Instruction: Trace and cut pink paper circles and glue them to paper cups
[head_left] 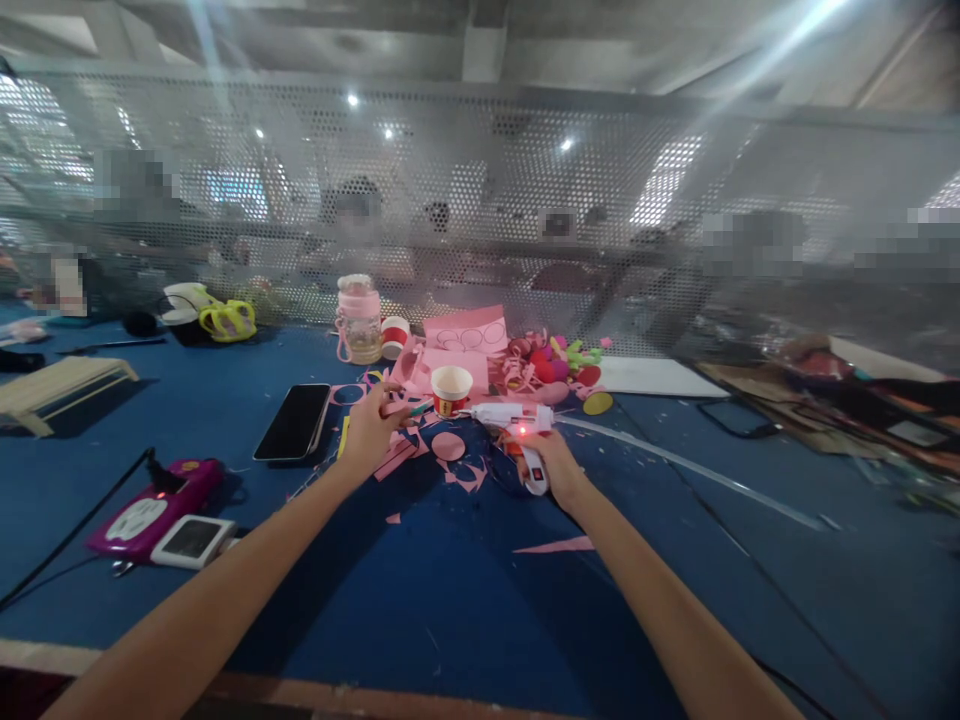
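Observation:
My right hand [561, 465] is wrapped around the handle of a white glue gun [506, 415], on which a red light glows. A long clear glue stick [690, 465] runs out of its back to the right. The gun's nozzle points left, at or very close to a small red and white paper cup [451, 392] standing upright. On the cup's left side, my left hand [369, 430] pinches a thin teal-tipped thing [421, 408], its kind too small to make out. Pink paper scraps [448, 446] lie around the cup.
Behind the cup are pink paper sheets [465, 335], a bottle [360, 320], another cup [395, 338] and colourful craft pieces [555, 365]. A phone [294, 422] and a purple power strip [161, 510] with a cord lie at left. A perforated metal screen [480, 220] closes the back.

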